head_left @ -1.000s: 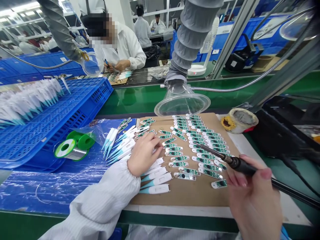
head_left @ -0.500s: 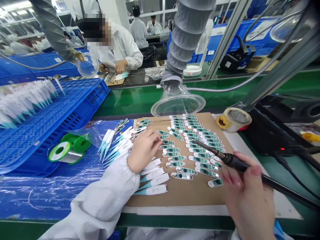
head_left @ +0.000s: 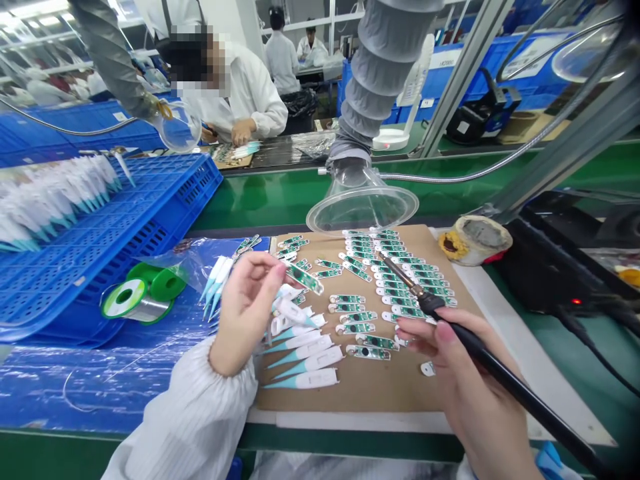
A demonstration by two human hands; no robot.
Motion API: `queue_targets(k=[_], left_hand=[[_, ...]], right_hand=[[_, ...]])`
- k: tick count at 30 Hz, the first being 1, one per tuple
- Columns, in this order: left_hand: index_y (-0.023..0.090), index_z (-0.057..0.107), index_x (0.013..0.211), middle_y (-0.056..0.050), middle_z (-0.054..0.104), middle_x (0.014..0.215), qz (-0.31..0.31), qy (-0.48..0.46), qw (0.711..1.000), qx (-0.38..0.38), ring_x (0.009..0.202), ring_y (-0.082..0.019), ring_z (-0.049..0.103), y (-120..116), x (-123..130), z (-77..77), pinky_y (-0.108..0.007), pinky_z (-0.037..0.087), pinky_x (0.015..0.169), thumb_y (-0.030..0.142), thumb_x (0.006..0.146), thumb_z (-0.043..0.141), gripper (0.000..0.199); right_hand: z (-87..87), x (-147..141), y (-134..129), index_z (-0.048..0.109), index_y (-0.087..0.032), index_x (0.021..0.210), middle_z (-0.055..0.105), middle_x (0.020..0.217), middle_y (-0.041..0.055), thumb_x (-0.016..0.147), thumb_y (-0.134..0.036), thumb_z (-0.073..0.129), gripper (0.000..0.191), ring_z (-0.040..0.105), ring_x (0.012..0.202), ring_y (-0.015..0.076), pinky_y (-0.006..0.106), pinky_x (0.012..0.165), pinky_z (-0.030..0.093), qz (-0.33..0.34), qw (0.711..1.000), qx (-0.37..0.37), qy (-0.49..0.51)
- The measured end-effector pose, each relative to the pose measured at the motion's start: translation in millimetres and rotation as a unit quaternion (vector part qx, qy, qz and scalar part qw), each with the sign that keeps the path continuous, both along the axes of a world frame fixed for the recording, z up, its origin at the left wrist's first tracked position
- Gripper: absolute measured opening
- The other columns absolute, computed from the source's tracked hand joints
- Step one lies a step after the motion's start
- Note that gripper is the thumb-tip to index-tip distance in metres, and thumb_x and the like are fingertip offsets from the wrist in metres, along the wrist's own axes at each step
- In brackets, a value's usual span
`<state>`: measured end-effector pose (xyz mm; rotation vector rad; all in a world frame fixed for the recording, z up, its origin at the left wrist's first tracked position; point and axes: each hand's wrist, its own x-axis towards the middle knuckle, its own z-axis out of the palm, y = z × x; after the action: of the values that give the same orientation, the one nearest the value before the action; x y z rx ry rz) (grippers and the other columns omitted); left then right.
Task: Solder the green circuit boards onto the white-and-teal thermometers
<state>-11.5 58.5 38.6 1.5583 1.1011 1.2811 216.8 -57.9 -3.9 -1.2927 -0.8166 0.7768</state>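
Note:
Between thumb and fingers, my left hand (head_left: 250, 310) pinches a small green circuit board (head_left: 305, 277), raised above the brown board (head_left: 400, 393). My right hand (head_left: 475, 380) is wrapped round a black soldering iron (head_left: 470, 340), whose metal tip points up and left over rows of circuit boards (head_left: 400, 292). Beneath and beside my left hand lie white thermometer casings with light blue tips (head_left: 313, 380). More circuit boards (head_left: 355, 328) lie in the middle of the brown board. The iron's tip and the held board are apart.
Solder wire spools (head_left: 125, 302) and a blue crate (head_left: 185, 193) of casings stand at the left. A clear fume hood (head_left: 363, 208) hangs over the back edge. At the right are a sponge holder (head_left: 475, 240) and a black box (head_left: 545, 267). A person works opposite.
My left hand has lifted a circuit board off the brown board and moved left. My right hand has shifted left with the soldering iron, its tip now farther up and left.

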Motion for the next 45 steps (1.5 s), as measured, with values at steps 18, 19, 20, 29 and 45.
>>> queue_targets(k=[18, 19, 20, 29, 45], left_hand=[[0.015, 0.059, 0.092, -0.002, 0.068, 0.078, -0.102, -0.012, 0.992, -0.073, 0.074, -0.015, 0.070, 19, -7, -9.9, -0.026, 0.058, 0.071, 0.030, 0.094, 0.067, 0.017], [0.015, 0.059, 0.092, -0.002, 0.068, 0.077, -0.091, -0.022, 0.994, -0.064, 0.073, -0.014, 0.071, 19, -7, -7.1, -0.025, 0.058, 0.071, 0.029, 0.094, 0.067, 0.016], [0.016, 0.058, 0.093, -0.001, 0.067, 0.077, -0.076, -0.032, 0.995, -0.052, 0.072, -0.014, 0.071, 18, -7, -4.0, -0.024, 0.058, 0.071, 0.028, 0.094, 0.066, 0.015], [0.021, 0.062, 0.098, 0.003, 0.066, 0.087, -0.094, 0.030, 0.988, 0.119, 0.066, -0.007, 0.067, -30, 11, 27.6, -0.018, 0.055, 0.064, 0.008, 0.096, 0.060, 0.013], [0.022, 0.061, 0.091, 0.001, 0.067, 0.091, -0.129, 0.135, 0.982, 0.011, 0.084, -0.010, 0.067, -57, 17, 28.6, -0.019, 0.057, 0.073, 0.013, 0.093, 0.063, 0.010]], right_hand=[[-1.8, -2, -2, 0.060, -0.027, 0.115, 0.078, 0.101, 0.0053, 0.097, -0.035, 0.062, 0.020, 0.077, 0.090, 0.0211, 0.027, 0.081, 0.064, 0.018, 1.000, 0.002, -0.004], [-2.5, -2, -3, 0.060, -0.026, 0.115, 0.078, 0.101, 0.0053, 0.097, -0.034, 0.062, 0.020, 0.076, 0.091, 0.0213, 0.027, 0.081, 0.063, 0.019, 1.000, 0.001, -0.006], [-3.4, -2, -3, 0.060, -0.026, 0.115, 0.078, 0.101, 0.0052, 0.098, -0.034, 0.061, 0.020, 0.076, 0.092, 0.0214, 0.027, 0.082, 0.063, 0.019, 1.000, 0.001, -0.008], [15.5, -18, 0, 0.059, -0.032, 0.119, 0.077, 0.111, 0.0025, 0.095, -0.029, 0.065, 0.025, 0.076, 0.096, 0.0209, 0.024, 0.081, 0.064, 0.087, 0.993, 0.049, -0.067], [21.4, -24, -11, 0.064, -0.030, 0.112, 0.078, 0.096, -0.0067, 0.089, -0.012, 0.067, 0.030, 0.075, 0.079, 0.0082, 0.010, 0.082, 0.057, 0.092, 0.891, 0.169, -0.411]])
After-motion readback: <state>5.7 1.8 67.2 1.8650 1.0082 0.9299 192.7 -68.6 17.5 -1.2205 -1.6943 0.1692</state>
